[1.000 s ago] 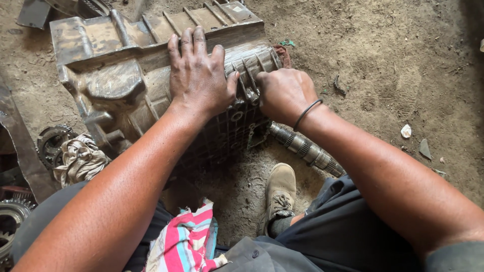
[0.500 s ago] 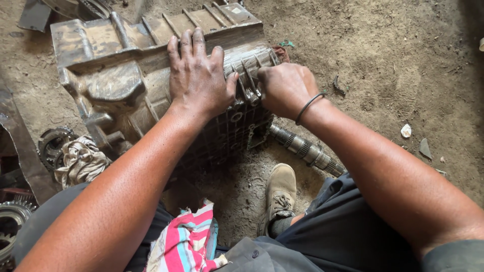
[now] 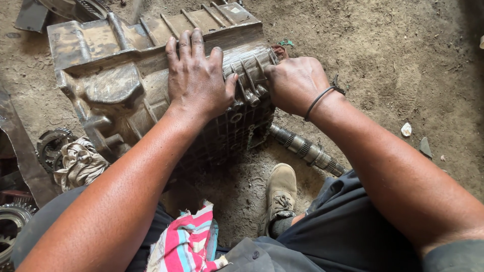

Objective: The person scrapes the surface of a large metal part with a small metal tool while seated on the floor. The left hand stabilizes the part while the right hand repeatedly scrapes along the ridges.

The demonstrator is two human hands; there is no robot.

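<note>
Two bare hands on a greasy metal gearbox casing lying on a dirt floor.

The left hand lies flat, fingers spread, on top of the ribbed casing, pressing rather than clasping. The right hand is clenched against the casing's right end; its fingertips are tucked out of sight, so whether it holds a tool or a part of the casing cannot be told. A dark band circles that wrist. A splined steel shaft sticks out from under the casing toward the person's shoe; its inner end is hidden. At the left edge a crumpled rag rests beside a gear, and another gear is cut off by the frame. A striped pink cloth lies on the lap.
</note>
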